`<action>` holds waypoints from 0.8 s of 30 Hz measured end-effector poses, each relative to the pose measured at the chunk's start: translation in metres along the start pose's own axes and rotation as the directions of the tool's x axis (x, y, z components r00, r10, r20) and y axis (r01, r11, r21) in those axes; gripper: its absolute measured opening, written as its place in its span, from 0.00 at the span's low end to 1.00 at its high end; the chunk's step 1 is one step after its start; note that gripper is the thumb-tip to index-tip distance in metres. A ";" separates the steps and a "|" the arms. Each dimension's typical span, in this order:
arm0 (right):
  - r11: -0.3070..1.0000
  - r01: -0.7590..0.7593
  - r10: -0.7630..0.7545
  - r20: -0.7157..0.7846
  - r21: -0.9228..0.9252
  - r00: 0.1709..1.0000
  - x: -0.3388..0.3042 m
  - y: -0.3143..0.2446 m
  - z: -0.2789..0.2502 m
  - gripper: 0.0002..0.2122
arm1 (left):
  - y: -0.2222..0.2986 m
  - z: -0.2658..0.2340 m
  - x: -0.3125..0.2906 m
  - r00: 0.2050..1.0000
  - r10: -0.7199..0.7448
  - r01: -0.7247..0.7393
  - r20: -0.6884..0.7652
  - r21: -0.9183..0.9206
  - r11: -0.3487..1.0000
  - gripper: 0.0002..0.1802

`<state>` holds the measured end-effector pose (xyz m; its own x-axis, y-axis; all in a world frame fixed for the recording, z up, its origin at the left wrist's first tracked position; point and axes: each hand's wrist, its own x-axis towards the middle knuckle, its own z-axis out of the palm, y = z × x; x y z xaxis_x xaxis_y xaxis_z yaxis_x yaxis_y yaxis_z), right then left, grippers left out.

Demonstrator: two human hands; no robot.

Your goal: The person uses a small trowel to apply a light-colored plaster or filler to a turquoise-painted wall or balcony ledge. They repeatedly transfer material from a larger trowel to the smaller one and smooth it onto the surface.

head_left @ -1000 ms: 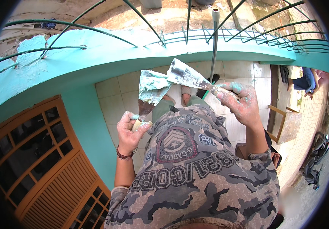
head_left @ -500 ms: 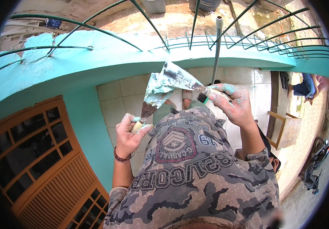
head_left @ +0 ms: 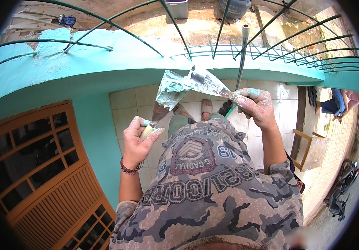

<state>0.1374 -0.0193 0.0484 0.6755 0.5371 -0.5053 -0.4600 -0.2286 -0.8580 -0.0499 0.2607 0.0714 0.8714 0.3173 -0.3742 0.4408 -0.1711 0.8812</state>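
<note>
My left hand [head_left: 137, 139] is closed around the light handle of a putty knife [head_left: 161, 111]. Its wide blade points up and carries a lump of pale turquoise filler [head_left: 172, 90]. In my right hand [head_left: 255, 107] is a second putty knife [head_left: 211, 84], its blade slanting up to the left and smeared with the same paste. The two blades meet or overlap near their ends; whether they touch I cannot tell. Both hands are spotted with dried paste. Most of the right knife's handle is hidden by my fingers.
Ahead runs a turquoise wall [head_left: 104, 62] with chipped paint and green metal bars [head_left: 179, 31]. A broom [head_left: 242, 58] leans against it. At left stands a brown wooden door [head_left: 50, 166]. A small wooden frame [head_left: 310, 150] and another person [head_left: 338, 102] are at right.
The right knife's blade has shifted right and down a little, away from the filler's top. The filler on the left blade looks flatter. My view has tilted slightly.
</note>
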 end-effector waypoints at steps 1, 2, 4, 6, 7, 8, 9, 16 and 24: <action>1.000 0.013 -0.013 -0.026 -0.020 1.000 -0.002 0.001 -0.001 0.13 | 0.001 0.001 -0.001 1.000 -0.029 0.028 -0.006 -0.060 0.998 0.13; 0.999 0.003 -0.004 -0.039 -0.035 0.999 -0.004 0.002 -0.002 0.13 | 0.002 0.002 -0.001 0.998 -0.057 0.056 -0.011 -0.121 0.991 0.13; 0.999 0.008 -0.010 -0.060 -0.035 0.998 -0.006 0.003 0.000 0.13 | 0.003 0.005 0.000 0.997 -0.079 0.078 0.001 -0.200 0.977 0.13; 1.000 -0.005 0.003 -0.080 -0.024 0.997 -0.008 0.005 0.003 0.12 | 0.005 0.008 0.001 0.994 -0.112 0.112 0.017 -0.264 0.958 0.13; 1.000 -0.010 0.008 -0.086 -0.015 0.996 -0.008 0.007 0.006 0.12 | 0.005 0.009 0.000 0.992 -0.124 0.125 0.020 -0.286 0.950 0.13; 1.000 -0.014 0.014 -0.094 -0.005 0.996 -0.009 0.009 0.009 0.12 | 0.006 0.010 -0.001 0.990 -0.137 0.138 0.024 -0.308 0.941 0.13; 1.000 -0.003 0.005 -0.096 0.017 0.995 -0.010 0.012 0.011 0.12 | 0.006 0.012 -0.002 0.988 -0.148 0.150 0.031 -0.341 0.928 0.13; 0.999 0.009 -0.017 -0.173 -0.046 0.985 -0.020 0.012 0.027 0.11 | 0.004 0.021 -0.001 0.981 -0.183 0.190 0.058 -0.434 0.881 0.11; 0.993 -0.084 0.073 -0.128 -0.080 0.989 -0.020 0.000 0.039 0.12 | 0.011 0.024 0.002 0.972 -0.229 0.227 0.046 -0.425 0.876 0.10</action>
<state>0.1009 0.0018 0.0625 0.7082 0.4105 -0.5744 -0.4673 -0.3372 -0.8172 -0.0384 0.2372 0.0734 0.7560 0.3044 -0.5795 0.4924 0.3188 0.8099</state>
